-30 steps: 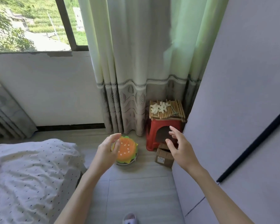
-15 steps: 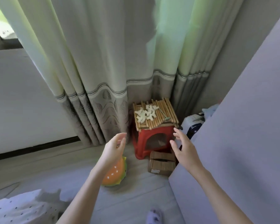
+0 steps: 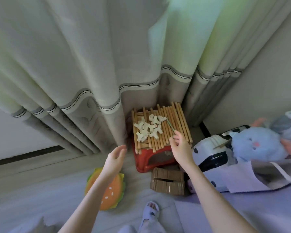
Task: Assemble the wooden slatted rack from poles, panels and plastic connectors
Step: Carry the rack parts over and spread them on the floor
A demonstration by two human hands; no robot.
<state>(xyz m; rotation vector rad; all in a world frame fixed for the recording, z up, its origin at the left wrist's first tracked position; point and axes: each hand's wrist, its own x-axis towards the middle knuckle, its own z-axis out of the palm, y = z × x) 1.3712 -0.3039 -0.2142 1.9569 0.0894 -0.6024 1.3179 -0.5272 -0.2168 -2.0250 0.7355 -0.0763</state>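
Observation:
A bundle of wooden poles and slatted panels (image 3: 173, 125) lies flat on top of a red plastic stool (image 3: 146, 158) in front of the curtain. Several white plastic connectors (image 3: 148, 129) are heaped on the wood, and a thin green stick (image 3: 170, 125) lies across the poles. My right hand (image 3: 181, 147) is over the front right corner of the pile, fingers spread, index fingertip at the near end of the green stick; it grips nothing that I can see. My left hand (image 3: 115, 157) hovers open in the air just left of the stool, palm turned inward.
A long curtain (image 3: 107, 64) hangs behind the stool. A burger-shaped cushion (image 3: 111, 190) lies on the floor under my left forearm. A brown cardboard box (image 3: 168, 180) sits before the stool. A blue plush toy (image 3: 255, 145) and a black-and-white object (image 3: 212, 148) crowd the right. My slippered foot (image 3: 149, 214) is below.
I have come closer to the stool and look down on it. My right hand has moved up from beside the stool onto the pile's front right corner. My left hand advanced toward the stool.

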